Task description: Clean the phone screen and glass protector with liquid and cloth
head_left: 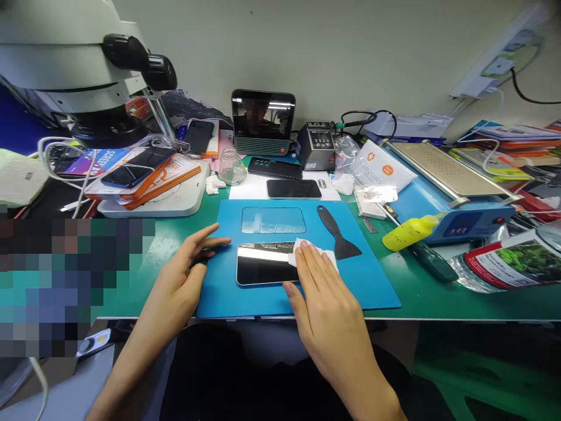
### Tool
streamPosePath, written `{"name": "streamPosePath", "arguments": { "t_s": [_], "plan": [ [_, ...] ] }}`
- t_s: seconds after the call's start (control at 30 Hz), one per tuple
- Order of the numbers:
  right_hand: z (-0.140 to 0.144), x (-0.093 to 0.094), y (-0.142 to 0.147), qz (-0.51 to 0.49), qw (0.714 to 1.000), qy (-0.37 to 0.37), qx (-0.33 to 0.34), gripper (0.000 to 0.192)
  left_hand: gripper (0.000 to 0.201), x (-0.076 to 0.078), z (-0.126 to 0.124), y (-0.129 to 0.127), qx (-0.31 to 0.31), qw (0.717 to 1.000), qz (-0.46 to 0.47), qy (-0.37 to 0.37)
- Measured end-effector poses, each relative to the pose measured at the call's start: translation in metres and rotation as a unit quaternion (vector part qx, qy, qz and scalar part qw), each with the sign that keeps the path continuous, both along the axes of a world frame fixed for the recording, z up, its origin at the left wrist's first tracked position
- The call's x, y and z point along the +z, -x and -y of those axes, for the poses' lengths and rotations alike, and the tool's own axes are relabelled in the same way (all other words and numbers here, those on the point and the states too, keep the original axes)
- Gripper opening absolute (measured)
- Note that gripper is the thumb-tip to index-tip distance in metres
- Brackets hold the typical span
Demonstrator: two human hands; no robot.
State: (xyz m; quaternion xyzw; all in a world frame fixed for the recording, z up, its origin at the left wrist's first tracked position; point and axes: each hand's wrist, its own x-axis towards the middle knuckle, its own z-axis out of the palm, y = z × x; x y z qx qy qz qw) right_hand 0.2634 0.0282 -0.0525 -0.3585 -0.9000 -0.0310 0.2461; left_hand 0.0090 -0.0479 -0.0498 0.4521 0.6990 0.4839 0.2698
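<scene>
A blue mat lies on the green surface, its near edge close to the surface's front edge. A phone lies flat near the mat's middle, long axis running left to right, with bare mat on every side. Beyond it on the mat are a clear protector sheet and a black scraper. The right hand, flat and open, presses a white wipe onto the phone's right end. The left hand, open and holding nothing, rests at the mat's left edge.
</scene>
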Motion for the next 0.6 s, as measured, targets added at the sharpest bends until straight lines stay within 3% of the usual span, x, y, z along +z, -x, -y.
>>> {"name": "streamPosePath", "arguments": {
  "t_s": [0.23,0.43,0.6],
  "plan": [
    [0.031,-0.008,-0.003,0.015,0.999,-0.043,0.02,0.065,0.051,0.001,0.004,0.002,0.044,0.993,0.058,-0.091],
    [0.052,-0.009,0.051,-0.009,0.994,-0.041,0.098,0.062,0.047,0.004,0.004,0.0,0.046,0.993,0.063,-0.084],
    [0.047,-0.005,0.087,-0.027,0.995,0.005,0.099,0.062,0.047,0.002,0.005,0.001,0.041,0.994,0.061,-0.081]
  ]
}}
